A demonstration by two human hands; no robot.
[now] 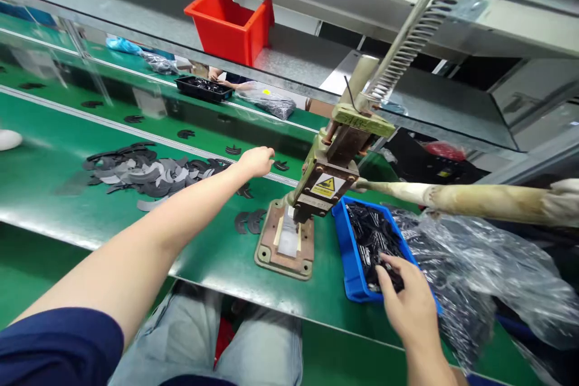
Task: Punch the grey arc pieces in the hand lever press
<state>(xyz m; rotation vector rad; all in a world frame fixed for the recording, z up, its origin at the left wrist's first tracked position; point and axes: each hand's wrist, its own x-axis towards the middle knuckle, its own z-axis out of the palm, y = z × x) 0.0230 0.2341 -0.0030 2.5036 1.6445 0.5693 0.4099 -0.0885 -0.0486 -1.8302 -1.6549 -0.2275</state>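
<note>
Reaching forward across the green table (217, 259), the left hand (256, 161) hangs by the near edge of a green lane (158, 137), its fingers curled in; whether they pinch anything I cannot tell. Dark curved pieces (233, 149) lie spaced out in a row along that lane, some on either side of the hand.

The right hand (409, 298) is over the near end of a blue bin (355, 280), thumb and forefinger bent down at the black parts (373, 229) that fill it. A grip on one of them cannot be made out.

Between the two hands stands a hand press (328, 178) with a yellow warning label (326, 184), its long handle (474, 200) pointing right and a spring (416, 30) rising above. A pale block (288, 241) sits on its base. Just left of the base lie a few loose curved strips (256, 217), and farther left spreads a heap of grey and black strips (145, 174).

Clear plastic bags (456, 265) crowd the right side of the bin. A red bin (226, 30) rests on the shelf (294, 63) above, and beyond the lane another person's hand (214, 74) is near a black tray (181, 85).
</note>
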